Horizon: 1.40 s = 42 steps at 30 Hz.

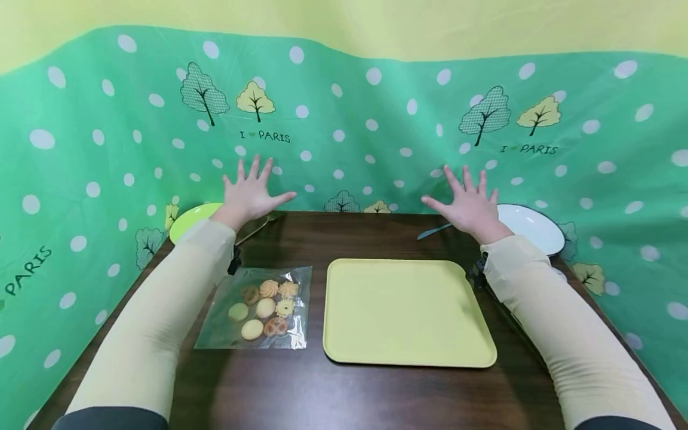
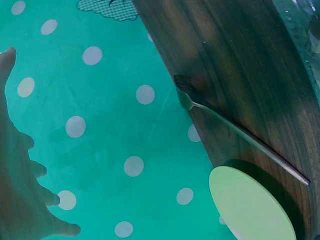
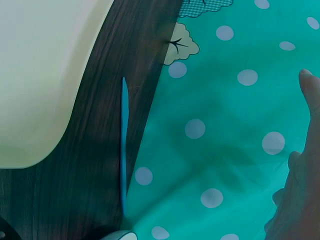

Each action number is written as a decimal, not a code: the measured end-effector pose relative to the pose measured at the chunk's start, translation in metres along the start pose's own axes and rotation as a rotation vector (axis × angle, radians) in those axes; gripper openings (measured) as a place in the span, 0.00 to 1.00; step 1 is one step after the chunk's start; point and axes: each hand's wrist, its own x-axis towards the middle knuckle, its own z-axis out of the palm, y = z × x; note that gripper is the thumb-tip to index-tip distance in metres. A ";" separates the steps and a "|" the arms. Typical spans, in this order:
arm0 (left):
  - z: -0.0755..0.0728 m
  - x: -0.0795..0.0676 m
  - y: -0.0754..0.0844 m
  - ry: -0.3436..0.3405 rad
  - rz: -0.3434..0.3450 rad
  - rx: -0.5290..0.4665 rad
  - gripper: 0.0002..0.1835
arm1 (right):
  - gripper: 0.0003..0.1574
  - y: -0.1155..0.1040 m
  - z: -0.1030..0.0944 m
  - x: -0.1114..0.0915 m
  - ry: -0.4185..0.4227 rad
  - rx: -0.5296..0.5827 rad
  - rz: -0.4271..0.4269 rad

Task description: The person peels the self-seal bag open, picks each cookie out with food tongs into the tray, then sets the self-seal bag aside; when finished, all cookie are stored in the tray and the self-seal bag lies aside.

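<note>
My left hand [image 1: 249,196] is held out over the back left of the table, fingers spread, holding nothing. Below it lies a metal fork [image 2: 245,134], beside a light green plate [image 2: 250,205]. My right hand [image 1: 469,206] reaches out over the back right, its fingers spread too and nothing in them. Nearest to it are a blue knife [image 3: 124,145] on the table and a white oval plate [image 1: 532,230], partly hidden behind the wrist. Between the arms sit a clear bag of assorted cookies [image 1: 266,308] and a pale yellow tray [image 1: 408,313] with nothing on it.
The dark wooden table [image 1: 301,388] ends at the back against a green polka-dot cloth [image 1: 338,113] printed with trees, which hangs around the sides as well. A dark object at the tray's right is mostly covered by my right forearm.
</note>
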 end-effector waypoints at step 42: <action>0.088 -0.186 -0.079 -0.231 0.283 -0.351 0.56 | 0.23 -0.210 0.108 -0.131 -0.337 0.274 -0.990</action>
